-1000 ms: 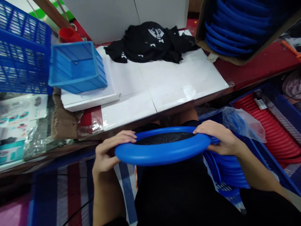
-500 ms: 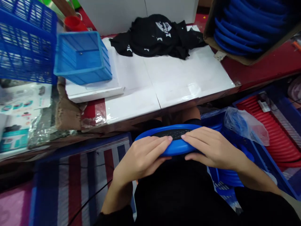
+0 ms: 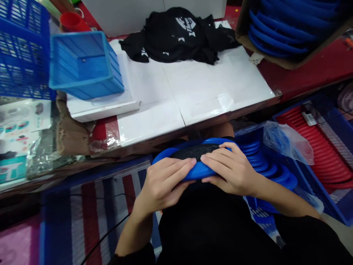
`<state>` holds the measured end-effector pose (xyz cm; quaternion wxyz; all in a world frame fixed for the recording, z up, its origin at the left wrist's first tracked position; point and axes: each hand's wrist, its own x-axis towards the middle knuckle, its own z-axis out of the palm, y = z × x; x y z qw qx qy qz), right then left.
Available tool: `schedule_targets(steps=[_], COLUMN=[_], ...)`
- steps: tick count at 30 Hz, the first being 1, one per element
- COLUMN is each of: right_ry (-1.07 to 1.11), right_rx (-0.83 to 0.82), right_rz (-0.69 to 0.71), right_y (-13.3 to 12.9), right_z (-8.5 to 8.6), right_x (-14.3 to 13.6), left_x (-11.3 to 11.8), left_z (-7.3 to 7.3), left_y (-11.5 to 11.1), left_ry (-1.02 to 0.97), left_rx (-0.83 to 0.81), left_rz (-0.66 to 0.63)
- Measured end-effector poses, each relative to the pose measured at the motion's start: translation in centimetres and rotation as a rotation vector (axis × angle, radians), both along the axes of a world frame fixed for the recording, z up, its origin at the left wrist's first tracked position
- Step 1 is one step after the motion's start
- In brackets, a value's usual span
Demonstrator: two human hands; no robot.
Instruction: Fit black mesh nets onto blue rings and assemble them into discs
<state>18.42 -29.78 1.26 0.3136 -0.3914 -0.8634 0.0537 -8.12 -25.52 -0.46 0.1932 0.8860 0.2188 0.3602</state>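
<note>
A blue ring-shaped piece (image 3: 200, 171) with a dark, speckled middle is held tilted over my lap, just below the table edge. My left hand (image 3: 165, 182) grips its near left rim, thumb underneath and fingers on top. On the near right rim, my right hand (image 3: 231, 169) pinches it the same way, one finger raised a little over the dark middle. The fingertips of both hands are close together but apart. The underside of the piece is hidden.
A white-topped table (image 3: 198, 92) holds black cloth (image 3: 176, 36) and a light-blue bin (image 3: 85, 66). A carton of blue rings (image 3: 278, 33) stands at the back right. Below right are a crate of red rings (image 3: 325, 151) and more blue rings (image 3: 261, 162).
My right hand has shifted left along the rim, nearer my left hand, and one of its fingers has lifted. The view has moved slightly, so the table items appear further left and higher.
</note>
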Motion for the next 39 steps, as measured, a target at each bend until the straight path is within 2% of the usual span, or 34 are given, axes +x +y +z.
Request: schedule_targets(steps=[3,6,8,10,12,14,17,19,23,27,31,34,36,39], right_ry=[0.038,0.141,0.193,0.199,0.154,0.089,0.063,0.081,0.105,0.111,-0.029,-0.094,-0.071,-0.017], right_rx=[-0.103,-0.208,-0.226,-0.193,-0.125,-0.049,0.020,0.030,0.055,0.062,-0.042,-0.009,0.042,0.073], right_rz=[0.025,0.014,-0.008,-0.012,0.028,0.067,0.066,0.059,0.023,-0.006,0.034,0.067,0.069,0.036], right_y=[0.8,1.6,2.0,2.3,2.4,2.4,2.0,1.6,1.0,1.0,0.7,0.1,-0.1,-0.2], right_z=[0.0,-0.9,-1.8,-2.7,-3.3,-3.4,-2.8,-2.2,-1.6,-1.3,1.5,3.5,3.9,3.1], right_x=[2.9,5.6,6.2,5.8,5.0,4.5,4.4,4.5,4.0,3.0,2.0,1.3,0.8,-0.1], left_x=[-3.5,-6.2,-6.4,-5.5,-3.8,-2.1,-0.6,-0.2,0.1,-0.3,-1.2,-1.5,-1.5,-1.2], left_z=[-1.4,-3.9,-5.2,-5.5,-4.9,-3.8,-2.6,-2.4,-3.4,-3.7,-1.8,-0.1,0.6,0.4], left_y=[1.2,2.8,3.7,4.2,4.3,4.0,3.3,2.8,2.2,2.6,2.4,1.5,0.8,0.6], left_ry=[-0.143,-0.432,-0.393,-0.271,-0.156,-0.071,-0.021,-0.041,-0.158,-0.168,-0.163,-0.132,-0.133,-0.147], left_rx=[-0.094,-0.193,-0.323,-0.421,-0.405,-0.298,-0.137,-0.062,0.028,0.012,-0.035,-0.033,-0.012,0.029], left_rz=[0.011,0.059,0.089,0.110,0.080,0.045,0.051,0.051,0.102,0.114,0.037,0.029,0.062,0.116])
